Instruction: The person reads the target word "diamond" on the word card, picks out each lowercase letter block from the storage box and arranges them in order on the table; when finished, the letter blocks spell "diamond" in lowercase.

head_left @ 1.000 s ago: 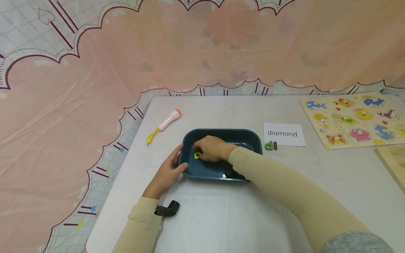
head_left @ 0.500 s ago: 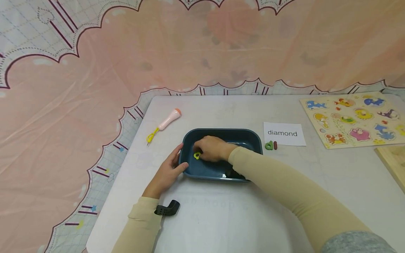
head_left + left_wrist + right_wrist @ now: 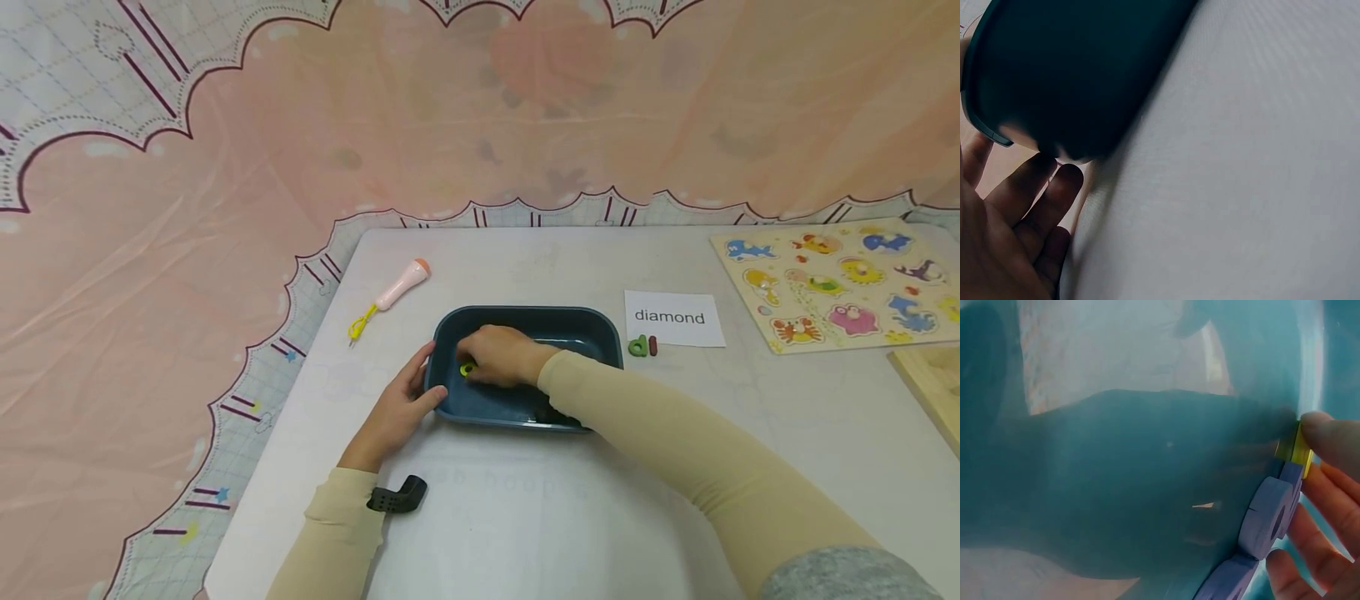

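A dark blue tray (image 3: 525, 312) stands in the middle of the table. My left hand (image 3: 397, 408) holds its left end, the thumb over the rim and the other fingers at the outer wall and underside. Down inside the tray, my right hand (image 3: 498, 354) pinches a small yellow-green letter piece (image 3: 467, 369) between thumb and fingertips. The right wrist view shows that yellow piece (image 3: 1302, 450) edge-on, so its exact letter cannot be read. Below it lie purple pieces (image 3: 1265, 519), partly along the fingers. My right hand hides much of the tray's floor.
Right of the tray lies a white card (image 3: 675, 318) reading "diamond", with a green letter d (image 3: 637, 346) and a dark red bar-shaped piece (image 3: 652, 345) below it. An animal puzzle board (image 3: 847, 287), a wooden board (image 3: 930, 383) and a pink-and-yellow tool (image 3: 401, 283) lie farther out.
Both hands keep nearly the same places. The right hand's fingers shift slightly around the yellow-green piece, covering a little more of it than half a second ago.
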The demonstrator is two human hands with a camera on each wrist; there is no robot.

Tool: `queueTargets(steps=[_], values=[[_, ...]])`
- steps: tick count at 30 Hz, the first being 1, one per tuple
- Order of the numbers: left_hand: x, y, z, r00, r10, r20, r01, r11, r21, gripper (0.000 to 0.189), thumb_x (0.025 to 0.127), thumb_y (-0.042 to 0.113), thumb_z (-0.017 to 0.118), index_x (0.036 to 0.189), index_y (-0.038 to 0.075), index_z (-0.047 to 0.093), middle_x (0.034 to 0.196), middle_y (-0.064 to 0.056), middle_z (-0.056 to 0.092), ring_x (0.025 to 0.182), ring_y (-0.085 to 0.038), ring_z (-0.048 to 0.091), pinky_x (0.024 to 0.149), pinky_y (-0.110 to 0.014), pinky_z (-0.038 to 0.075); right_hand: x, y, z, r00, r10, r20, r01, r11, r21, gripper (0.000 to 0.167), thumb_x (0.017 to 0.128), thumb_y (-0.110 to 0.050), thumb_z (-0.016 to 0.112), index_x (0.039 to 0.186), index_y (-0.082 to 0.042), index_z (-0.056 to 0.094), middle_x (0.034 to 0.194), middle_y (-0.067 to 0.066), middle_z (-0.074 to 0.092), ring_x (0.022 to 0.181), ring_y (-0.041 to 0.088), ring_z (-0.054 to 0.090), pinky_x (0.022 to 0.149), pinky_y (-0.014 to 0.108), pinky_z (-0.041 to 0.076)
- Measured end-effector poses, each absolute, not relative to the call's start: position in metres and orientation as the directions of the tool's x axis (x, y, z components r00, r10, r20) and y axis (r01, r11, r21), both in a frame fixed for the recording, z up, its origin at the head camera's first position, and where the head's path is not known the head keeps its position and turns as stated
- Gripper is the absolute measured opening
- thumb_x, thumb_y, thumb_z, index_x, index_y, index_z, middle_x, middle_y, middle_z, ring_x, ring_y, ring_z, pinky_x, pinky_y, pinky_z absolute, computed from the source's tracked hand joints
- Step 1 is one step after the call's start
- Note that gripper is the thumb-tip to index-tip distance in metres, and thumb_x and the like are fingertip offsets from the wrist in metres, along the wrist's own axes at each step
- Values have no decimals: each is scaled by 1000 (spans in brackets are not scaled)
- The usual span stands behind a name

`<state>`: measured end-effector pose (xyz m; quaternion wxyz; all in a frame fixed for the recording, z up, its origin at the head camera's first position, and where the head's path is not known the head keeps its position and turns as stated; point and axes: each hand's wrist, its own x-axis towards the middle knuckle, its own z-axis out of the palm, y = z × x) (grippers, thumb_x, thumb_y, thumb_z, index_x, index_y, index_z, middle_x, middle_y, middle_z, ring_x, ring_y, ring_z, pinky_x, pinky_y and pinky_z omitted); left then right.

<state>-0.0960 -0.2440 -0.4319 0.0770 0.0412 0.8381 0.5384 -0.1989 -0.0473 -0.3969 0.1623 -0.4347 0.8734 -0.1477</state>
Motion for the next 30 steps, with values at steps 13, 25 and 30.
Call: queueTargets(steps=[13,25,30], values=[[-96,-243,-431,-985,148,-94,-18,451,892,71,100,25,62,160,25,25,154,-18,39,143,-31,36,114,-57,25,-200,-41,-389,-599,-792,-122,-678,582,-450,31,99,-14,62,129,-11,66,125,2,67,110,16,59,105,35,43],[-96,-244,-430,-985,142,-93,-19,452,892,72,100,26,62,160,24,25,154,-19,40,143,-32,35,114,-57,26,-196,-21,-357,-608,-788,-95,-662,569,-488,35,98,-10,62,133,-8,63,131,5,64,114,19,59,105,37,44],[-98,-244,-431,-985,140,-99,-25,455,890,71,100,26,63,160,25,25,153,-19,40,143,-32,36,114,-57,24,-194,-7,-342,-602,-797,-55,-689,553,-468,36,97,-9,62,133,-6,64,131,8,64,122,23,58,108,39,41]])
